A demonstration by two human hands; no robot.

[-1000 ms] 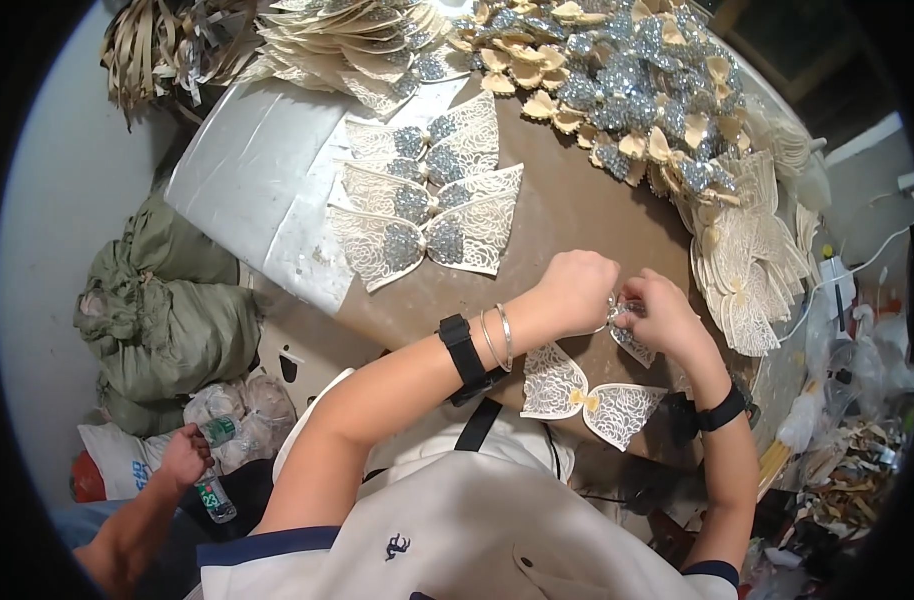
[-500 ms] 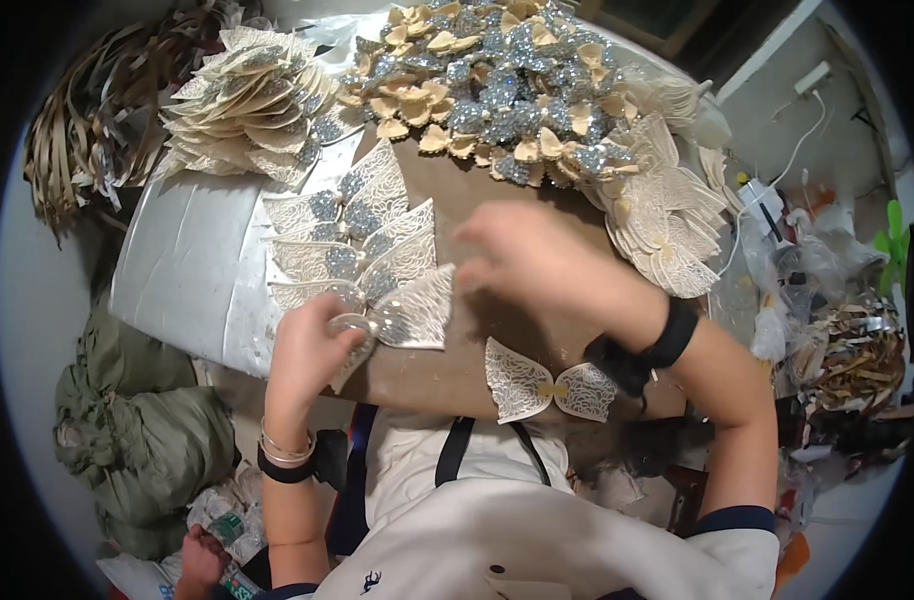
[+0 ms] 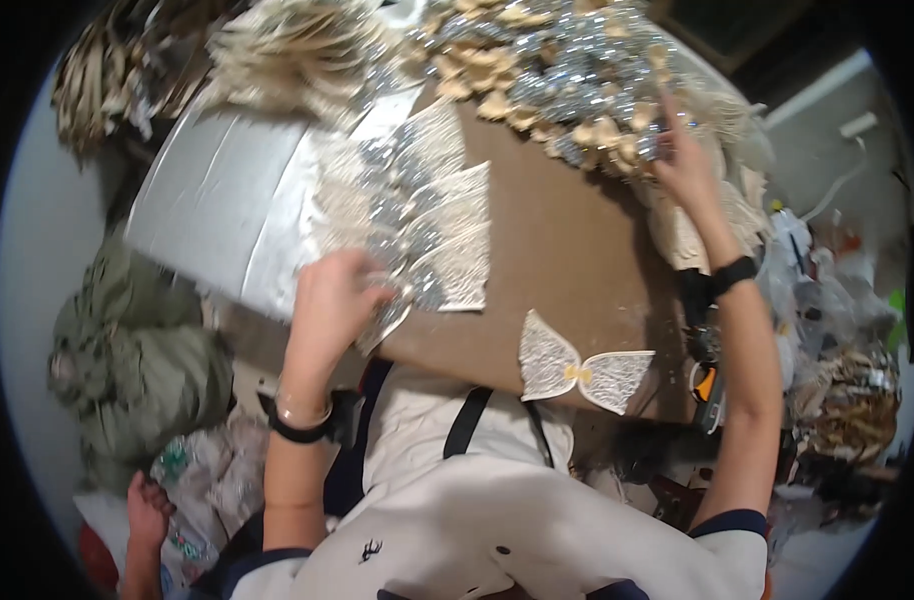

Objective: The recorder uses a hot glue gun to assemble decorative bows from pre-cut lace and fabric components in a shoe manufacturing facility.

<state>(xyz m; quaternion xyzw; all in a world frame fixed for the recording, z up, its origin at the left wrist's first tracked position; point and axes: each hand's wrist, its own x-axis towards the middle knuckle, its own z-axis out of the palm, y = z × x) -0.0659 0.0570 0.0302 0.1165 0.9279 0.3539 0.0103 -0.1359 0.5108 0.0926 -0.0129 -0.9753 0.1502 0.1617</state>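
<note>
My left hand [image 3: 332,305] rests on a stack of white lace wing ornaments with silver glitter centres [image 3: 432,235], its fingers closed over the nearest one at the front edge of the brown table [image 3: 547,240]. My right hand [image 3: 685,160] is stretched to the far right, fingers touching a heap of silver glitter and cream pieces [image 3: 567,75]; whether it grips one is unclear. A single white lace wing pair with a small yellow centre [image 3: 582,368] lies on the table edge near my body.
A silvery sheet [image 3: 217,200] covers the table's left part. A fan of cream wing shapes [image 3: 297,45] lies at the back left. Green sacks [image 3: 137,350] sit on the floor at left. Another person's hand [image 3: 149,505] shows at lower left. Clutter fills the right side.
My right hand has moved from the table's middle out to the glitter heap at the far right. My left hand has come to the wing stack and stays on it.
</note>
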